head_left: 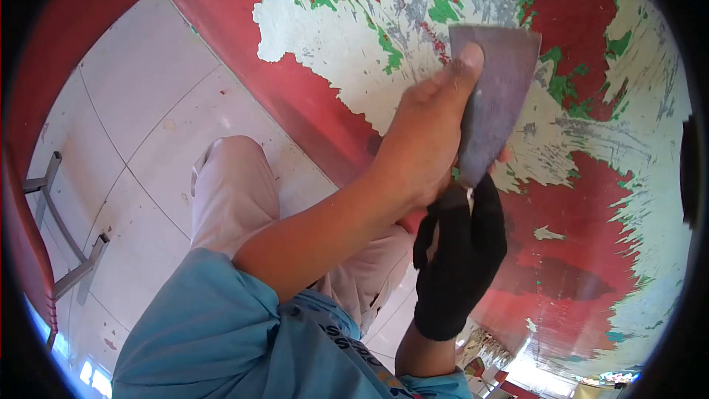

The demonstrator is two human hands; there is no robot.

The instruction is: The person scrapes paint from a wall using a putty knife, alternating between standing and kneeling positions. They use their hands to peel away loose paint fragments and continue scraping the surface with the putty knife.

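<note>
A wide metal scraper blade [498, 89] stands in front of a red wall [317, 103] with peeled white, grey and green patches. My left hand [428, 133] is bare and grips the blade's left side, its thumb lying flat on the metal. Below it, my right hand [461, 251] in a black glove is closed round the narrow lower end of the scraper, where the handle is hidden. Fingertips of the left hand show behind the blade's right edge.
White floor tiles [155, 125] with scattered paint chips lie at the left. A metal-legged chair [70, 244] stands at the far left. My bent knee [236, 177] is near the wall's base. Debris [484, 347] lies at the bottom right.
</note>
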